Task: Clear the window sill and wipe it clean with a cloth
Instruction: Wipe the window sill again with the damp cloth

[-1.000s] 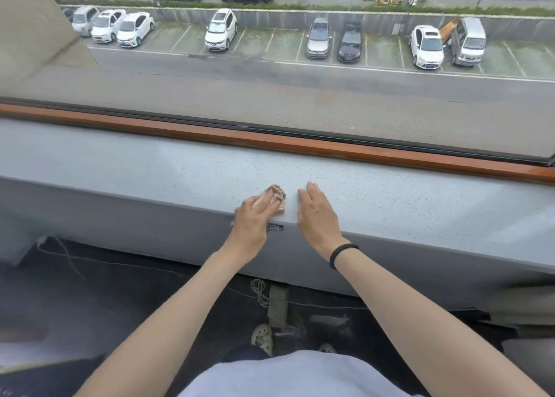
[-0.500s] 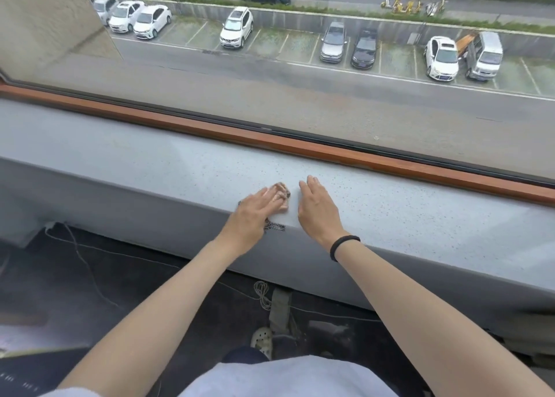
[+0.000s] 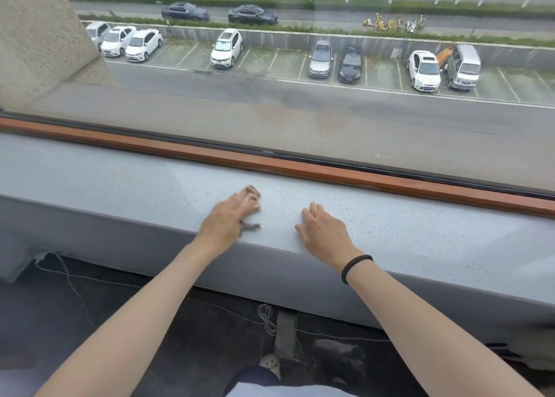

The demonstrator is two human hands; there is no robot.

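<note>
We judge clearing done and wiping only partway: our left hand point(image 3: 229, 220) presses the small cloth point(image 3: 251, 193) on the window sill point(image 3: 420, 231) with flat fingers, our right hand point(image 3: 325, 235) resting slack-fingered nearby

**Grey sill with one cloth on it**

I see a grey speckled window sill point(image 3: 420, 234) with a brown wooden strip point(image 3: 300, 171) along its far edge. A small cloth point(image 3: 251, 192), blurred, lies on it under the flat left hand point(image 3: 228, 222). The right hand point(image 3: 322, 234) rests flat on the sill, a little apart.
</note>
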